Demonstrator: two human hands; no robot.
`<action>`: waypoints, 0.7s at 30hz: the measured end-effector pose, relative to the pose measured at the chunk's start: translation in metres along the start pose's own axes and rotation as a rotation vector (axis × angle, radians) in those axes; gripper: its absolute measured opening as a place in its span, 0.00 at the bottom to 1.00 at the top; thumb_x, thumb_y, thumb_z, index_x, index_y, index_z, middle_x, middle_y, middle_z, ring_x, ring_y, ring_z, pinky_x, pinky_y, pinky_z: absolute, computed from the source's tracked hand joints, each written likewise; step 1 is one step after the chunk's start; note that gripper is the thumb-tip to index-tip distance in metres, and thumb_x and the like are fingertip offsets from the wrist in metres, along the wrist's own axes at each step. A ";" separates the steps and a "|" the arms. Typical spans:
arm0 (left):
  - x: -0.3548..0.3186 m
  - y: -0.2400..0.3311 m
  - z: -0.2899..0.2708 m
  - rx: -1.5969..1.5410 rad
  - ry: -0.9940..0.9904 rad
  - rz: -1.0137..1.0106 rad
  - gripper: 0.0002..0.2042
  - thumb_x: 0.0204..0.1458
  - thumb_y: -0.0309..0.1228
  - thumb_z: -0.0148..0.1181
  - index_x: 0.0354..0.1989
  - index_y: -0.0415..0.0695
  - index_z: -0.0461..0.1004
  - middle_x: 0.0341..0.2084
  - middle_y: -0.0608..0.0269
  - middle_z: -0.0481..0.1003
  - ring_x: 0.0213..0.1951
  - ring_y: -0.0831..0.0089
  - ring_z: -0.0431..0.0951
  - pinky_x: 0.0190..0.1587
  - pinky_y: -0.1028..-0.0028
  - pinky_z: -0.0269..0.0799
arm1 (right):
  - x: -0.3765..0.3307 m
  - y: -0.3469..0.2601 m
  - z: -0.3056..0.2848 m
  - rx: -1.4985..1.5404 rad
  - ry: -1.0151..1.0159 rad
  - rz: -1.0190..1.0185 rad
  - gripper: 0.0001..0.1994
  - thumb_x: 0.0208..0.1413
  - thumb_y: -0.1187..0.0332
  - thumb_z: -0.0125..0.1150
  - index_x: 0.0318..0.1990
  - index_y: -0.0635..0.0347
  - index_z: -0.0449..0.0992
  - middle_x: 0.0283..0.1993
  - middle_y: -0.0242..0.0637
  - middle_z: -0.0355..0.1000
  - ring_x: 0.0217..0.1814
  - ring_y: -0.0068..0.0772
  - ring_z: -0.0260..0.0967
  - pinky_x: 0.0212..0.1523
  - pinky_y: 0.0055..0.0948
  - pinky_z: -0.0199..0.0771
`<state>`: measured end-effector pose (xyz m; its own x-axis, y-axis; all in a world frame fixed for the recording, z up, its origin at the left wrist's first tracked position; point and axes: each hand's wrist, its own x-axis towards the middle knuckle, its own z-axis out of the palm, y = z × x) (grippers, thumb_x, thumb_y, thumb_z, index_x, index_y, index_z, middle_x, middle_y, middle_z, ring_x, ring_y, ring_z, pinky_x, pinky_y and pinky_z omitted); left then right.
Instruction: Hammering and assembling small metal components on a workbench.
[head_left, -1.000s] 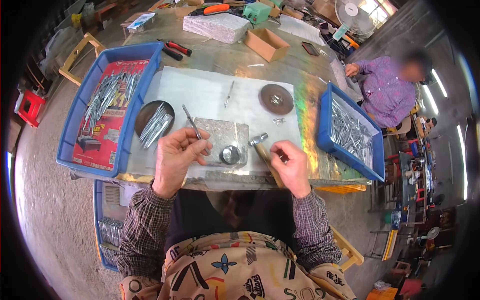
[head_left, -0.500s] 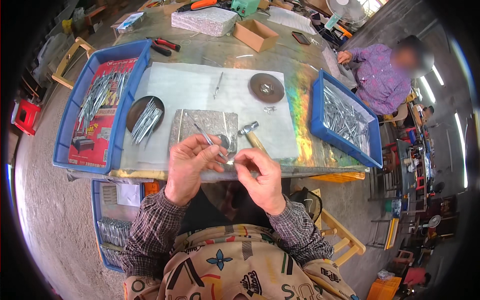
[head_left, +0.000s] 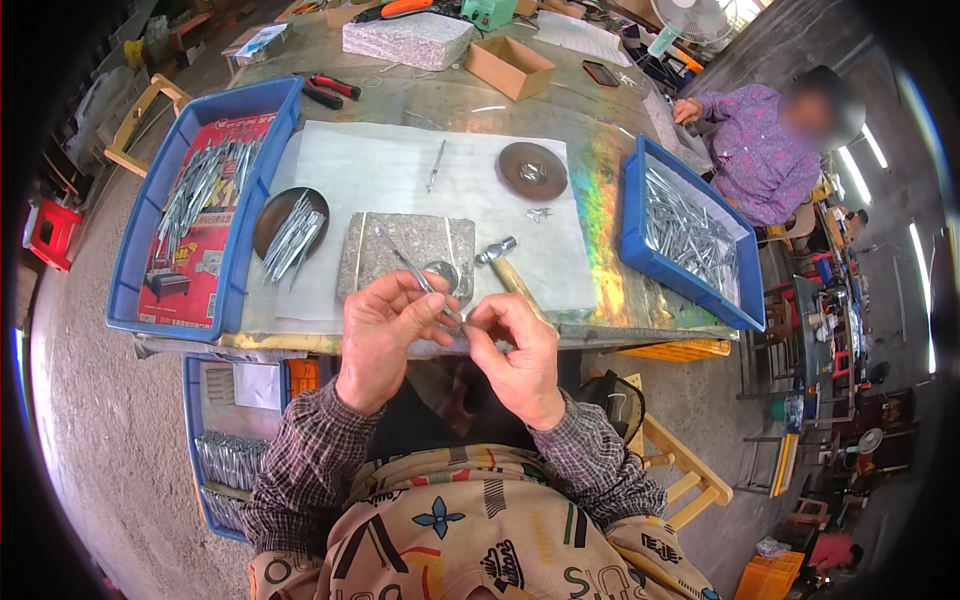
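Note:
My left hand pinches a thin metal rod that slants up and left over a grey stone block. My right hand meets it at the rod's lower end, its fingertips closed on that end or on a small piece there; I cannot tell which. Both hands hover just in front of the table's near edge. A small hammer lies on the block's right side, beside a round metal ring.
A blue tray of metal rods sits at the left, and a dark dish of rods beside it. Another blue tray of rods stands at the right. A round disc lies on white sheet. A person in purple sits far right.
My hands have pulled back from the stone block toward me and come together. The right hand has let go of the hammer, which now lies on the block.

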<state>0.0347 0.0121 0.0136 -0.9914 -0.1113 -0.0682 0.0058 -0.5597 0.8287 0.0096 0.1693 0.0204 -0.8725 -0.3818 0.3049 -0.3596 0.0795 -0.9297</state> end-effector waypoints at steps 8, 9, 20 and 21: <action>-0.002 -0.004 0.001 0.032 0.004 0.085 0.04 0.53 0.20 0.55 0.36 0.35 0.71 0.30 0.53 0.76 0.31 0.69 0.79 0.30 0.75 0.79 | -0.001 -0.002 0.007 -0.075 0.108 -0.073 0.08 0.48 0.83 0.57 0.36 0.64 0.69 0.27 0.32 0.68 0.26 0.17 0.66 0.24 0.18 0.65; -0.002 -0.003 0.001 0.031 0.005 0.085 0.04 0.53 0.20 0.55 0.36 0.35 0.71 0.30 0.53 0.76 0.31 0.69 0.79 0.30 0.75 0.79 | -0.001 -0.001 0.006 -0.075 0.107 -0.073 0.08 0.48 0.83 0.57 0.36 0.64 0.69 0.27 0.32 0.68 0.26 0.17 0.66 0.24 0.18 0.65; -0.003 -0.008 -0.001 0.087 0.040 0.130 0.02 0.54 0.20 0.54 0.33 0.35 0.70 0.29 0.54 0.75 0.29 0.71 0.78 0.33 0.75 0.77 | 0.000 0.009 0.009 -0.287 0.067 -0.182 0.05 0.46 0.80 0.59 0.31 0.65 0.70 0.25 0.41 0.67 0.22 0.38 0.67 0.23 0.30 0.64; -0.002 -0.007 0.000 0.086 0.038 0.133 0.02 0.54 0.20 0.54 0.33 0.35 0.70 0.29 0.54 0.75 0.29 0.71 0.78 0.33 0.75 0.77 | 0.001 0.009 0.009 -0.289 0.067 -0.185 0.05 0.46 0.80 0.59 0.31 0.65 0.70 0.25 0.41 0.67 0.22 0.38 0.67 0.23 0.30 0.64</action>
<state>0.0366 0.0157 0.0079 -0.9770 -0.2118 0.0251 0.1236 -0.4659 0.8762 0.0087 0.1613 0.0099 -0.8004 -0.3536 0.4841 -0.5838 0.2757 -0.7637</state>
